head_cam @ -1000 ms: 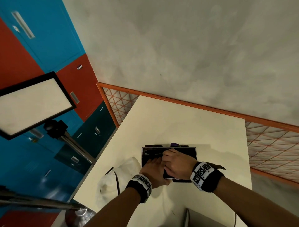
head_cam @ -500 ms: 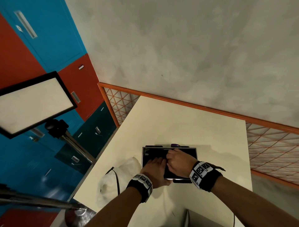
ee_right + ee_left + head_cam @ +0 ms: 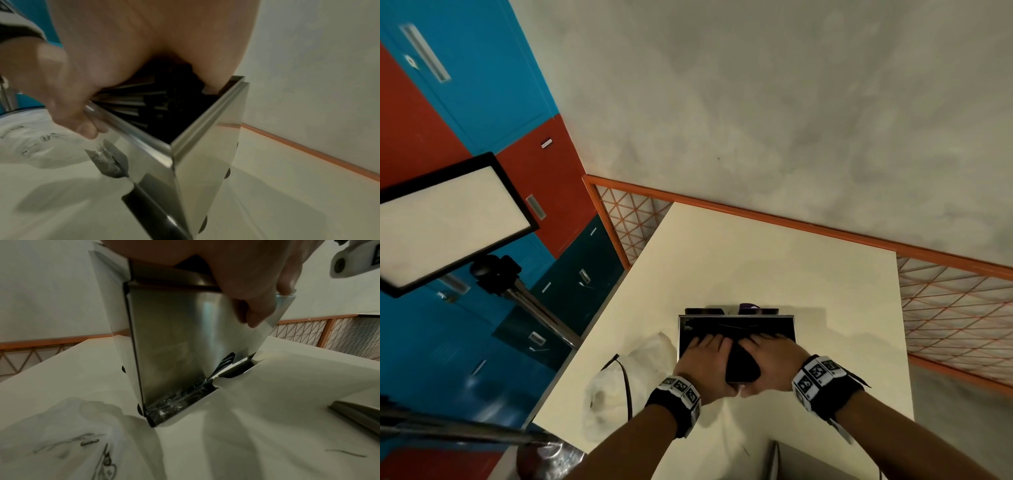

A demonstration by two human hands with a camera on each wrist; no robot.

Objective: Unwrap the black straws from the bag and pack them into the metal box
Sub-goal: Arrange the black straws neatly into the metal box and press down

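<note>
Head view: a shiny rectangular metal box (image 3: pixel 789 323) is seen standing on a cream-coloured table (image 3: pixel 756 260), with a bundle of thin black straws (image 3: pixel 736 330) lying inside it. The left hand (image 3: pixel 703 363) and the right hand (image 3: pixel 774 359) are laid side by side over the near half of the box, fingers stretched flat onto the straws and thumbs brought down toward the near rim; nothing is gripped in either hand. A crumpled translucent white plastic bag (image 3: pixel 619 380) is left just to the left of the box, with a thin black cable (image 3: pixel 627 387) draped across it. From the left wrist, the polished box wall (image 3: pixel 174 340) is shown upright on the table, the bag (image 3: pixel 61 434) close to its corner and the right thumb (image 3: pixel 252 305) hooked over the rim. From the right wrist, the straws (image 3: pixel 144 104) are seen packed under the palm (image 3: pixel 144 40), ends pointing at the box corner (image 3: pixel 171 146).
</note>
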